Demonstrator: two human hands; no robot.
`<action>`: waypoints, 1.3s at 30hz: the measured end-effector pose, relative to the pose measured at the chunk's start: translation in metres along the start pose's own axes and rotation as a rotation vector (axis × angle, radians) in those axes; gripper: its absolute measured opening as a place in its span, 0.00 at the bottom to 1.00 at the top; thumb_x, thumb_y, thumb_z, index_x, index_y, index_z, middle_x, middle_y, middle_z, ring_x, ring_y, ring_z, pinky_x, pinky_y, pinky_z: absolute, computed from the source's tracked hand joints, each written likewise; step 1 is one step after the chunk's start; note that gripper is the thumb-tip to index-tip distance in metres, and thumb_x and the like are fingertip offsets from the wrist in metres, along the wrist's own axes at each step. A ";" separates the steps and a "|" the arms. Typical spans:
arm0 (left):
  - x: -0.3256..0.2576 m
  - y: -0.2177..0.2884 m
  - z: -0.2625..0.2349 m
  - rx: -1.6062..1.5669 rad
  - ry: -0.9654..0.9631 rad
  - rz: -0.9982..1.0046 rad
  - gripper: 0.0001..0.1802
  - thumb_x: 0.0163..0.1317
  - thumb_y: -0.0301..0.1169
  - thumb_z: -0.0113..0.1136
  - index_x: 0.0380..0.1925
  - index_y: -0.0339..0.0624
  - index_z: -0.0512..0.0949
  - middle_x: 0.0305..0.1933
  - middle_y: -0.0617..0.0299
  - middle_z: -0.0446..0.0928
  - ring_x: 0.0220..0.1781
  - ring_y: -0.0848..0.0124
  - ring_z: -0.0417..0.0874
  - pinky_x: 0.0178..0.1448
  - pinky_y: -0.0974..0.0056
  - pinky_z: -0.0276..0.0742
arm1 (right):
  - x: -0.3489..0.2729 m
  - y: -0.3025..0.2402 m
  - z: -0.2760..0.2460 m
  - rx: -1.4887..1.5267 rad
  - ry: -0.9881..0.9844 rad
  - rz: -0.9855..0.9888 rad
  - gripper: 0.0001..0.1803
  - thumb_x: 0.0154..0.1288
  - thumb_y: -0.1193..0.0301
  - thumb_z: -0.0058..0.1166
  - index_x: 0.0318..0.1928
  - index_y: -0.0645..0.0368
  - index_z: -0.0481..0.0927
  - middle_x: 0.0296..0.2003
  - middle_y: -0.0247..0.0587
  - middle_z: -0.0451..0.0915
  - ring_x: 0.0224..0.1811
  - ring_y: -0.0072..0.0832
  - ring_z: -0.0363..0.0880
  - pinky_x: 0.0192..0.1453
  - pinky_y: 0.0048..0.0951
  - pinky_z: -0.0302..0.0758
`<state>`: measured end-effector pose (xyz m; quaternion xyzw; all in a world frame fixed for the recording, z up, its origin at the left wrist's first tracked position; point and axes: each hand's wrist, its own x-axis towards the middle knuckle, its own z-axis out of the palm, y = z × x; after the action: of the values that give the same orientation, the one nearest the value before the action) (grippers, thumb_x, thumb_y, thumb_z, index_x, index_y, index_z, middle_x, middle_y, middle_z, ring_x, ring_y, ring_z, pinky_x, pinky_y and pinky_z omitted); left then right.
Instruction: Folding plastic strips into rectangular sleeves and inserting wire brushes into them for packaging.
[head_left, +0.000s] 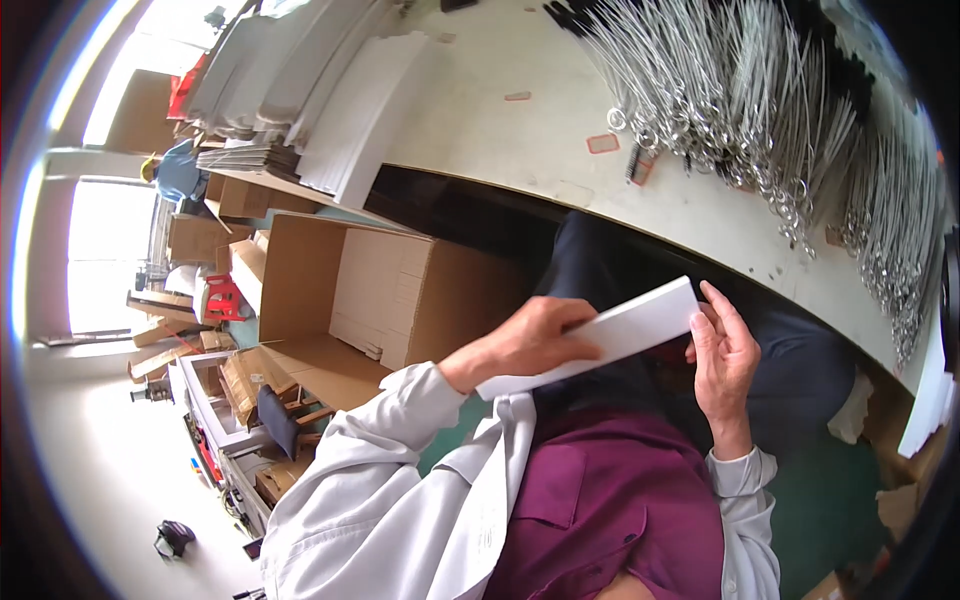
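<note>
A long, narrow white box (pixel 640 322) lies slantwise above my lap, its right end raised higher than its left. My left hand (pixel 540 342) is closed around the box's left half, with the thumb over the upper edge. At the right end, my right hand (pixel 726 352) has its fingers stretched out and apart, and the thumb rests at the corner of the box. What the box holds inside, if anything, cannot be seen.
A pale worktable (pixel 490 120) crosses ahead, bearing bundles of grey wire cords (pixel 720 90) with metal rings. White cartons (pixel 365 115) are stacked at its left end. An open cardboard box (pixel 345 300) with white boxes inside stands left of my legs. White pieces (pixel 932 395) show far right.
</note>
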<state>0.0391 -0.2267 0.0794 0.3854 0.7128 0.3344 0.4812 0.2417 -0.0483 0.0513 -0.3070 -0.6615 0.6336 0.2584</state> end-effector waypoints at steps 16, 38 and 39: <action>0.053 -0.026 -0.280 1.290 0.957 -0.153 0.16 0.63 0.37 0.68 0.46 0.40 0.82 0.44 0.45 0.85 0.50 0.43 0.86 0.54 0.45 0.82 | 0.071 0.006 -0.029 -0.545 0.263 -0.473 0.04 0.73 0.76 0.61 0.43 0.64 0.85 0.39 0.40 0.87 0.32 0.24 0.81 0.34 0.24 0.76; 0.130 -0.036 -0.137 0.587 0.915 0.418 0.16 0.72 0.33 0.63 0.54 0.35 0.83 0.55 0.51 0.86 0.57 0.59 0.86 0.63 0.56 0.79 | -0.004 -0.030 -0.243 -1.066 0.876 -0.441 0.10 0.64 0.72 0.65 0.44 0.62 0.84 0.42 0.48 0.86 0.46 0.45 0.86 0.50 0.41 0.82; 0.135 -0.038 -0.134 0.583 0.933 0.434 0.15 0.73 0.32 0.61 0.52 0.33 0.84 0.56 0.50 0.85 0.58 0.60 0.85 0.63 0.57 0.80 | -0.013 -0.030 -0.272 -1.167 0.951 -0.352 0.14 0.62 0.72 0.65 0.48 0.61 0.83 0.47 0.50 0.85 0.53 0.50 0.83 0.61 0.46 0.78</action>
<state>-0.1280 -0.1416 0.0316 0.4509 0.8164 0.3497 -0.0882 0.4474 0.1270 0.0987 -0.5230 -0.7451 -0.0681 0.4082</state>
